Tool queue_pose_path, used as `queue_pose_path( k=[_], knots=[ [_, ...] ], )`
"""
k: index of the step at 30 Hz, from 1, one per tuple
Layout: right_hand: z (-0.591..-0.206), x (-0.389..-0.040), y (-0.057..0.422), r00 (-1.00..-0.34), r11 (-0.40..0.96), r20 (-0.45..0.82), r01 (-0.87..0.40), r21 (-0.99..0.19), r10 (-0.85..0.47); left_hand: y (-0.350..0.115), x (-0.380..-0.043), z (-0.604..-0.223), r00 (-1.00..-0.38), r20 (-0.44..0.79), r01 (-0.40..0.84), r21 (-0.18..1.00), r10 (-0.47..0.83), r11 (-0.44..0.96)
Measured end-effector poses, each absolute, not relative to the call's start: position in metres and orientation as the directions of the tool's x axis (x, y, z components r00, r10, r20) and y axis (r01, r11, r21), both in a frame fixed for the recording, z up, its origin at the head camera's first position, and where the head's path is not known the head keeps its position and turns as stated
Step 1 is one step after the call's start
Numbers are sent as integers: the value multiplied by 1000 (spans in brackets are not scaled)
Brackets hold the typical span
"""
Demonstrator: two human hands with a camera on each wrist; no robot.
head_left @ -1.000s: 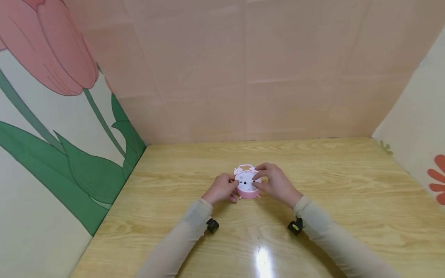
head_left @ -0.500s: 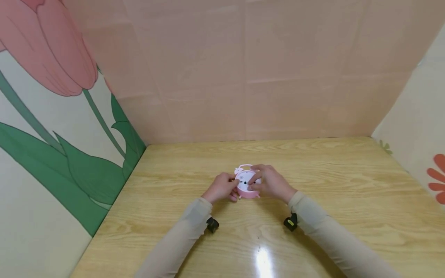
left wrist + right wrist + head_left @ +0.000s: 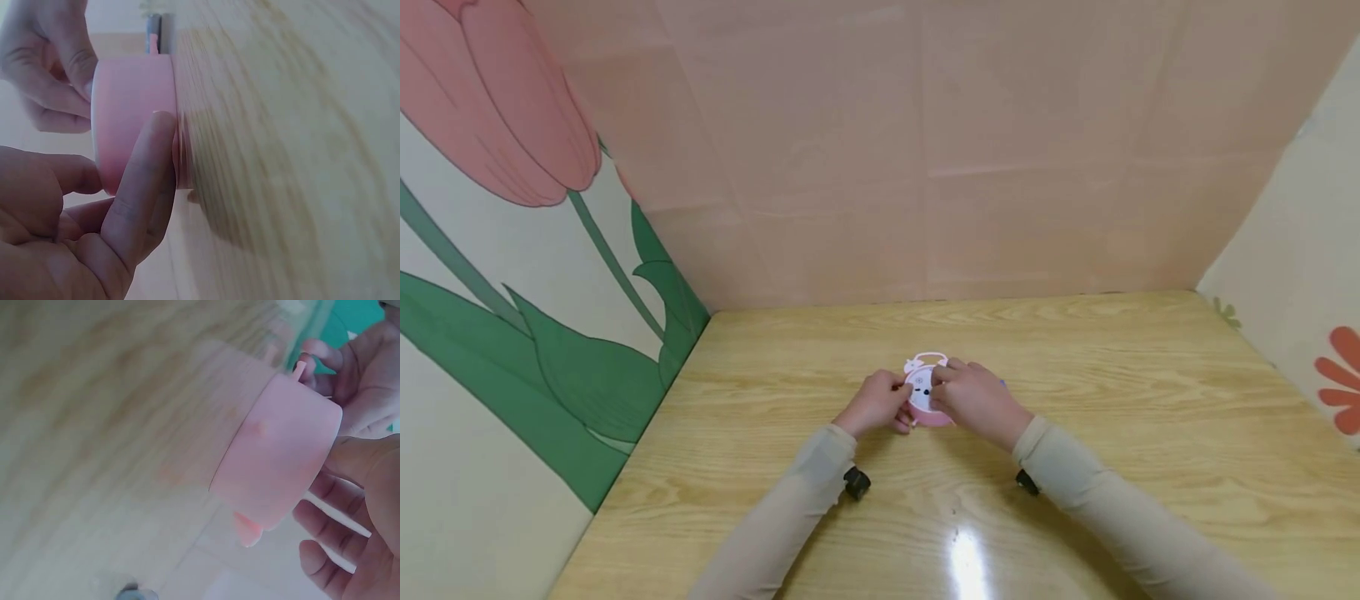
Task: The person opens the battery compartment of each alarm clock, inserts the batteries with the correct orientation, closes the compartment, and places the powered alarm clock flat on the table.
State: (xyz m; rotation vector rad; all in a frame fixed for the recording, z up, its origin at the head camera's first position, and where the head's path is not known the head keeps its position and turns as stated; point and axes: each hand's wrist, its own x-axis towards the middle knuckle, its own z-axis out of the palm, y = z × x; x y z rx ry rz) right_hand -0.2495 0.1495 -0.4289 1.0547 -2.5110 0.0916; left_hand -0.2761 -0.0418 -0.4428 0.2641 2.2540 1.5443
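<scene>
A pink twin-bell alarm clock [image 3: 921,406] lies on its back on the wooden table, its white dial facing up and its handle pointing away from me. My left hand [image 3: 874,405] grips the clock's left side, thumb on the dial's edge and fingers along the pink casing [image 3: 134,94]. From the right, my right hand [image 3: 973,400] reaches over the dial and covers its right part. In the right wrist view its thumb touches the front of the clock [image 3: 275,453], while other fingertips [image 3: 312,556] are bent clear of the casing. I cannot tell whether it pinches anything on the dial.
A small blue thing [image 3: 1002,383] shows just behind my right hand on the table [image 3: 1112,367]; the left wrist view has a blue-grey object [image 3: 153,31] beyond the clock. A pink wall covering [image 3: 850,167] rises at the table's back edge.
My right hand has slid left across the dial, hiding more of it, and its fingers have bent more. The blue thing has come into view behind it. My left hand keeps its grip.
</scene>
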Motion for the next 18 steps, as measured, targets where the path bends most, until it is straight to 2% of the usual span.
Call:
queue_pose_path(
  k=[4, 14, 18],
  knots=[
    [-429, -248, 148, -586, 684, 385, -702, 198, -713, -42, -278, -444, -900, -215, -64, 926, 380, 371],
    [-433, -249, 148, -545, 649, 374, -717, 255, -750, -44, -279, -446, -896, -178, -15, 928, 407, 371],
    [-433, -249, 147, -549, 648, 362, -714, 265, -753, -44, -279, -447, -898, -170, -13, 932, 406, 361]
  ],
)
